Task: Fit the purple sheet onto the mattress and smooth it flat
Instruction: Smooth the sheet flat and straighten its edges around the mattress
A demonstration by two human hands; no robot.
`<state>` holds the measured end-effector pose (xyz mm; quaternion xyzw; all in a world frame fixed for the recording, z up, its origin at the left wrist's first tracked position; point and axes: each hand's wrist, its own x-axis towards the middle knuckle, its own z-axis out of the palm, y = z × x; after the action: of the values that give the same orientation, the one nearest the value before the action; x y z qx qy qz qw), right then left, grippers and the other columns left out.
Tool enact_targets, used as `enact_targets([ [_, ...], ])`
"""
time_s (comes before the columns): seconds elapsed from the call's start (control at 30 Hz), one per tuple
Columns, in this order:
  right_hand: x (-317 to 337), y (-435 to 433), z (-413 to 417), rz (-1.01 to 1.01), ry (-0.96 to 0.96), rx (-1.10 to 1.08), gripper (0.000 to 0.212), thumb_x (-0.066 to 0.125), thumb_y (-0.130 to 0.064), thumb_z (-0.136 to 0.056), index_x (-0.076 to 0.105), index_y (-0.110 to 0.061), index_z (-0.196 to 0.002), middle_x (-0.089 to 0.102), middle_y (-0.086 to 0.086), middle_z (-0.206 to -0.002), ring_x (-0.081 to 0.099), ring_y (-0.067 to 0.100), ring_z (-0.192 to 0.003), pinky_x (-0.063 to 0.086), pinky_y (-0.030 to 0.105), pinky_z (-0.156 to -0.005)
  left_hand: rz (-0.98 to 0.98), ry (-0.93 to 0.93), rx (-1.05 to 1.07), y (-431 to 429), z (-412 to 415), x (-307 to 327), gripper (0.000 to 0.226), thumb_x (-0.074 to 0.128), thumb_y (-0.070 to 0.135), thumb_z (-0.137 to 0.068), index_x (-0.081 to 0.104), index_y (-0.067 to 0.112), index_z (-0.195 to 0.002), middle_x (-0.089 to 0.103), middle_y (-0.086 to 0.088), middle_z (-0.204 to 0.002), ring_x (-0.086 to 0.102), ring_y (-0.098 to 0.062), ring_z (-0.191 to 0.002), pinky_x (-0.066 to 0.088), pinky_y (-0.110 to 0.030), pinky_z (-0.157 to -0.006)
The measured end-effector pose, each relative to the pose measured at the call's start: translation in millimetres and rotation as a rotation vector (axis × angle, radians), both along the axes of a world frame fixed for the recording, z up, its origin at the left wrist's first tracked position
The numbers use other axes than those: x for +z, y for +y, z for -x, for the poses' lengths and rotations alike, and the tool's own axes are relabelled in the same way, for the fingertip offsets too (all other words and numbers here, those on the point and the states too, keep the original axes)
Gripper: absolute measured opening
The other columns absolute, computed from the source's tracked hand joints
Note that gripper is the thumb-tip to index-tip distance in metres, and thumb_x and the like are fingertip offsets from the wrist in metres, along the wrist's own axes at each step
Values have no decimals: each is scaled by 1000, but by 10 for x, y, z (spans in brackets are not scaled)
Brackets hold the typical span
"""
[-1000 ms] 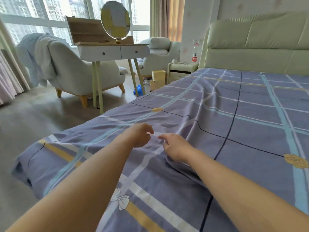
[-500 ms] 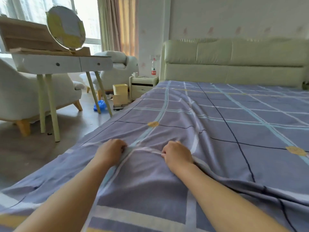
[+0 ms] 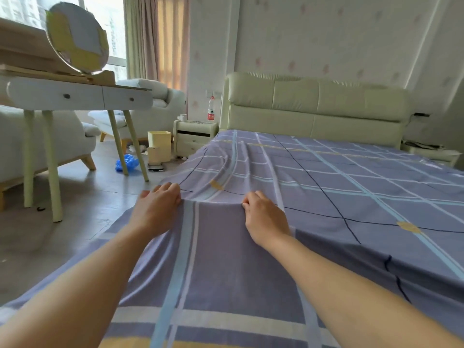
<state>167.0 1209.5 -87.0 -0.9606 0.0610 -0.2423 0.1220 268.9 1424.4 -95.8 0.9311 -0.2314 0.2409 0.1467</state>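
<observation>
Gripping the purple sheet (image 3: 351, 197) to smooth it
Left hand (image 3: 158, 204) and right hand (image 3: 263, 217), apart, each clutch the cloth; sheet spreads under and beyond them; pull evenly to flatten wrinkles (image 3: 241, 167) ahead

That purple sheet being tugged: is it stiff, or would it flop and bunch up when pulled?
Probably floppy: the purple sheet rucks into long soft folds beyond the left hand and right hand gripping it. Likely light too, since a small pinch raises a ridge between them. The bent stripes suggest it drags askew easily.
</observation>
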Motion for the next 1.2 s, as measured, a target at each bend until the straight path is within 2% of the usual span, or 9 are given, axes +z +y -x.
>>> enact_targets([
  [0.23, -43, 138, 26, -64, 21, 58, 17, 38, -22, -100, 53, -14, -97, 56, 1, -105, 54, 24, -94, 44, 34, -74, -92, -47, -19, 222, 137, 184, 11, 39, 20, -98, 48, 22, -92, 57, 2, -101, 53, -20, -96, 37, -37, -93],
  [0.5, -277, 190, 14, -49, 267, 79, 21, 35, -25, -97, 55, -15, -99, 57, 3, -110, 54, 26, -99, 42, 35, -78, -239, 69, -25, 342, 168, -225, 7, 44, 28, -97, 50, 26, -95, 57, 10, -102, 54, -14, -97, 39, -32, -94],
  [0.7, -303, 268, -29, -68, 484, 48, 16, 41, -32, -90, 51, -21, -87, 60, 2, -106, 54, 25, -90, 42, 34, -76, -203, 243, -94, 419, 159, -482, 15, 39, 28, -97, 42, 24, -82, 60, 2, -97, 50, -24, -86, 38, -33, -75],
  [0.83, -248, 540, -175, -19, 384, 91, 23, 42, -37, -92, 55, -20, -99, 57, 3, -113, 53, 26, -102, 41, 35, -80, -13, 354, 5, 536, 59, -464, 23, 35, 25, -98, 50, 28, -115, 60, 1, -117, 55, -26, -99, 43, -34, -80],
  [0.93, -284, 889, -352, -43, 283, 239, 30, 42, -32, -97, 57, -20, -119, 54, 5, -123, 48, 26, -117, 42, 39, -94, -21, 397, 191, 803, -86, -534, 46, 35, 16, -94, 39, 27, -139, 39, 0, -148, 45, -27, -128, 39, -38, -100],
  [1.0, -332, 1167, -464, 39, 267, 331, 35, 42, -32, -98, 54, -19, -128, 53, 7, -125, 45, 27, -120, 37, 41, -100, -6, 466, 299, 1011, -174, -632, 51, 38, 12, -93, 36, 20, -143, 31, -4, -153, 40, -29, -133, 38, -40, -104],
  [1.1, -423, 1511, -608, 202, 310, 303, 47, 44, -40, -97, 45, -19, -139, 50, 10, -133, 42, 29, -125, 31, 41, -103, 33, 547, 338, 1253, -191, -760, 26, 46, 9, -87, 67, 12, -103, 64, -18, -119, 59, -32, -103, 46, -31, -82],
  [1.13, -454, 1572, -648, 235, 318, 262, 47, 45, -41, -97, 46, -18, -138, 49, 10, -134, 41, 29, -126, 31, 41, -103, 16, 558, 326, 1288, -173, -792, 19, 48, 8, -85, 66, 12, -84, 69, -19, -106, 61, -31, -93, 45, -29, -74],
  [1.2, -491, 1657, -716, 233, 299, 198, 40, 48, -39, -97, 51, -17, -130, 48, 10, -133, 41, 29, -124, 30, 40, -102, 5, 558, 299, 1334, -153, -873, 15, 50, 7, -83, 62, 14, -78, 69, -16, -100, 61, -29, -93, 44, -29, -74],
])
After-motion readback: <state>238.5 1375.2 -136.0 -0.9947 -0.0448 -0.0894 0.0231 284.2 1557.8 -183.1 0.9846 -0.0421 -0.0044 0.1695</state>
